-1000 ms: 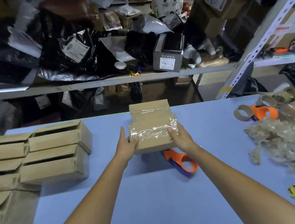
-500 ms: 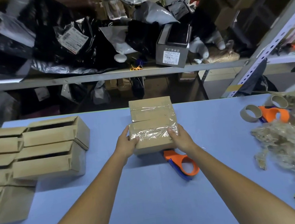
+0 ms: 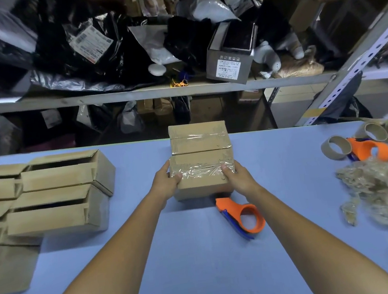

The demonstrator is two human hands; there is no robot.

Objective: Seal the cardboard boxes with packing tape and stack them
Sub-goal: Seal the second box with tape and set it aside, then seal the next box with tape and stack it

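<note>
Head view. Two hands grip the near box (image 3: 203, 182): the left hand (image 3: 166, 186) holds its left edge and the right hand (image 3: 239, 179) its right edge, with both thumbs pressed on the wrinkled clear tape across its top. Whether this box rests on the blue table (image 3: 200, 255) or hangs just above it is unclear. A second taped box (image 3: 199, 137) lies just behind it. An orange tape dispenser (image 3: 244, 216) lies just beside its near right corner. Unsealed boxes (image 3: 65, 171) are stacked well to its left. Empty tape cores (image 3: 336, 151), another dispenser (image 3: 368, 153) and a heap of crumpled tape (image 3: 386, 190) lie well to its right.
</note>
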